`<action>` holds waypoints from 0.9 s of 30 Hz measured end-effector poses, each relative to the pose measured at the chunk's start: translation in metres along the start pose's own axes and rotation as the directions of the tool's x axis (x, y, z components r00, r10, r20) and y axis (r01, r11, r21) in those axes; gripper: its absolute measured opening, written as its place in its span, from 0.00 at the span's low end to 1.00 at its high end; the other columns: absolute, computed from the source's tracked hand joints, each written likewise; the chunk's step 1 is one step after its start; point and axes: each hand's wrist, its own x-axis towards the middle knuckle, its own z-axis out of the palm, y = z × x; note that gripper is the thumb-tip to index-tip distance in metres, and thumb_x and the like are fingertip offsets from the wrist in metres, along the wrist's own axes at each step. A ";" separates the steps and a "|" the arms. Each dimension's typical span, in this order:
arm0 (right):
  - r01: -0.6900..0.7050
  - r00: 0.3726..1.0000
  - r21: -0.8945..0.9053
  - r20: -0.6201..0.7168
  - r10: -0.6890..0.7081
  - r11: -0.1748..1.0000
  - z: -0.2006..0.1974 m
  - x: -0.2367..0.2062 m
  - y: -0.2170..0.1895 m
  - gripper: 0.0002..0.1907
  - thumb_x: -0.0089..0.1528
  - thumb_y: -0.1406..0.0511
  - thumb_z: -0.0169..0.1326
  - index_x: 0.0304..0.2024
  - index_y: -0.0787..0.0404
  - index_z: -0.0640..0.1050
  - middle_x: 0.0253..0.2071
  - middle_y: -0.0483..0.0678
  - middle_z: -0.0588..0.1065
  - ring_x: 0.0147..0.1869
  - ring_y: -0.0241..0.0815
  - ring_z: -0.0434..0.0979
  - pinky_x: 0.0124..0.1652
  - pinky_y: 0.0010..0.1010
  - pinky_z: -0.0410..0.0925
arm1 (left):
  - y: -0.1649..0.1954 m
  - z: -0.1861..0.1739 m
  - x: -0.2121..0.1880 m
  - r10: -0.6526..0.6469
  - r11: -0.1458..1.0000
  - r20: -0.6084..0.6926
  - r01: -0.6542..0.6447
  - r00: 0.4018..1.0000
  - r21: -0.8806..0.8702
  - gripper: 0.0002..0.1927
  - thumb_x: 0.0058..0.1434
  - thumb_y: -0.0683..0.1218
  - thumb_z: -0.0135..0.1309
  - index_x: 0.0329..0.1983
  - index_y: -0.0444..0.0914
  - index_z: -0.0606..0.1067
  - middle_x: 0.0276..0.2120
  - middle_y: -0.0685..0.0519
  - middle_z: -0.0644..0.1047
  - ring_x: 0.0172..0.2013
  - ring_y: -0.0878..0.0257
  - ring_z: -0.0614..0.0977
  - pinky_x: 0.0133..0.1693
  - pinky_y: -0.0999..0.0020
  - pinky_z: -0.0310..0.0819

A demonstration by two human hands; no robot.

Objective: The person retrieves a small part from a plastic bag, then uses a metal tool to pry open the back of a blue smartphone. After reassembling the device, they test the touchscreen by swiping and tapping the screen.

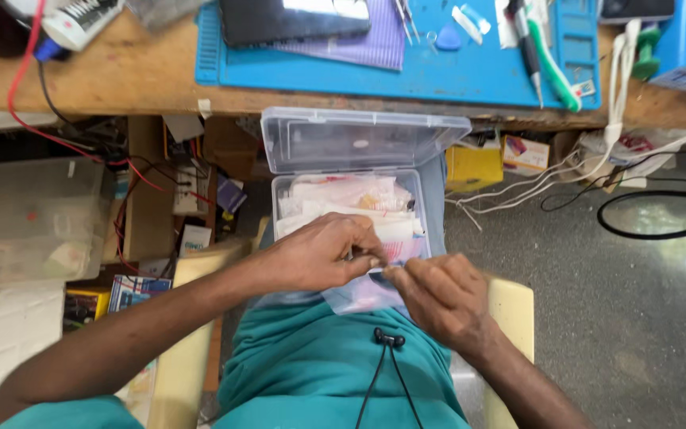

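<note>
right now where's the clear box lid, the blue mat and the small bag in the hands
clear box lid [359, 141], head view, middle of the open lid
blue mat [438, 71], head view, bare front part
small bag [367, 290], head view, lower part below the fingers

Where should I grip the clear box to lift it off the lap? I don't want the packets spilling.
Grip the clear box by its two long side walls, coming from above with a hand on each side. The lid stands open and hinged at the far end, so it is probably a poor handle, and the packets heap to the rim, so keep it level.
</note>
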 end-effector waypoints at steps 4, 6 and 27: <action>-0.117 0.986 0.086 0.132 0.105 0.989 0.005 -0.016 0.001 0.12 0.54 0.71 0.69 0.40 0.61 0.82 0.40 0.45 0.77 0.39 0.42 0.77 0.37 0.35 0.69 | 0.012 -0.002 -0.008 0.180 0.984 -0.057 -0.180 0.982 -0.011 0.09 0.60 0.42 0.58 0.43 0.37 0.82 0.40 0.47 0.82 0.42 0.51 0.84 0.47 0.59 0.78; -0.287 0.949 0.157 0.182 0.258 0.945 0.009 -0.028 0.013 0.13 0.51 0.71 0.68 0.37 0.54 0.84 0.38 0.42 0.78 0.38 0.43 0.77 0.38 0.37 0.68 | 0.009 0.001 -0.011 0.151 0.988 -0.056 -0.151 0.987 -0.006 0.12 0.60 0.43 0.60 0.47 0.37 0.81 0.41 0.46 0.80 0.42 0.51 0.82 0.47 0.57 0.76; -0.553 0.833 0.175 0.137 0.536 0.815 0.032 -0.078 0.021 0.24 0.57 0.75 0.63 0.56 0.59 0.79 0.51 0.52 0.77 0.55 0.50 0.79 0.54 0.36 0.72 | -0.009 0.068 0.000 0.293 0.932 -0.233 -0.223 0.927 0.286 0.20 0.63 0.43 0.54 0.56 0.29 0.73 0.47 0.43 0.72 0.48 0.49 0.71 0.52 0.52 0.67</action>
